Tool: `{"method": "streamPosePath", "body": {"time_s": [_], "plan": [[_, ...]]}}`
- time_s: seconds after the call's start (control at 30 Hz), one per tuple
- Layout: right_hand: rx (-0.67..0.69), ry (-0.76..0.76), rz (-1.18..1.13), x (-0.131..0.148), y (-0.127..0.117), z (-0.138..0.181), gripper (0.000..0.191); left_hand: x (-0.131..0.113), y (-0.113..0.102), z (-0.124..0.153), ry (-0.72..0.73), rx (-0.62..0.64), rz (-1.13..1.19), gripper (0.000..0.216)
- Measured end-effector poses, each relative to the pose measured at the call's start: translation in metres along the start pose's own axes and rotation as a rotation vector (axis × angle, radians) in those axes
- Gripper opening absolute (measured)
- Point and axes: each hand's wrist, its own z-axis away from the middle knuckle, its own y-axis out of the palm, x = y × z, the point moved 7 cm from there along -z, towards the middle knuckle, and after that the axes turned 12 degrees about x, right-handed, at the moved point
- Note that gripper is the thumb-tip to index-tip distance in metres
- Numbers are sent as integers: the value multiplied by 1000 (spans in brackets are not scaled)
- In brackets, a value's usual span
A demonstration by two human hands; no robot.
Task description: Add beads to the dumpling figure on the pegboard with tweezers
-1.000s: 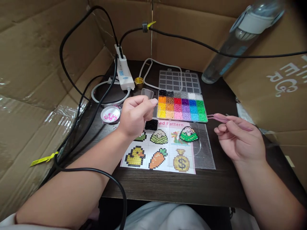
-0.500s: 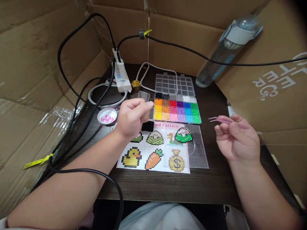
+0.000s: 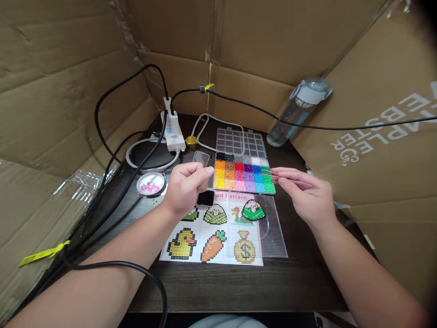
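- Right now your dark wood-grain table (image 3: 221, 287) sits boxed in by creased brown cardboard walls (image 3: 68, 91), with black cables (image 3: 112, 263) draped across its left side.
- Your left hand (image 3: 186, 187) pinches a small clear plastic lid (image 3: 201, 157), flat and round-cornered, just above a little tray of black beads (image 3: 205, 197).
- Your right hand (image 3: 307, 196) is closed on thin pink tweezers (image 3: 273, 175), their tips over the bead box (image 3: 244, 192), a grid of bright compartments.
- A glossy pattern sheet (image 3: 218, 248) and a clear bumpy pegboard (image 3: 276, 228) lie before the box.

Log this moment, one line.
left hand: pinched, by small black-bead tray | right hand: holds pink tweezers, tips over multicoloured plastic bead box
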Motion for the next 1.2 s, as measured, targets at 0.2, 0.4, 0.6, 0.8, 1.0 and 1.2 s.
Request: {"method": "streamPosePath", "body": {"time_s": [0.2,0.4,0.6,0.8,1.0,1.2], "plan": [[101,-1,31,-8,41,-16,16,0,0,1,-20,-18,-9,49],[183,-69,129,-8,60,-6,15,2,2,1,-26,18,-21,49],[121,-76,179,-8,57,-1,15,4,1,2,-30,17,-29,49],[120,-84,192,-9,58,-1,14,4,3,1,-37,20,-13,48],[132,-81,189,-9,58,-2,14,3,3,2,-41,20,-23,48],[165,-110,215,-7,60,-2,14,3,3,2,-38,17,-31,48]]}}
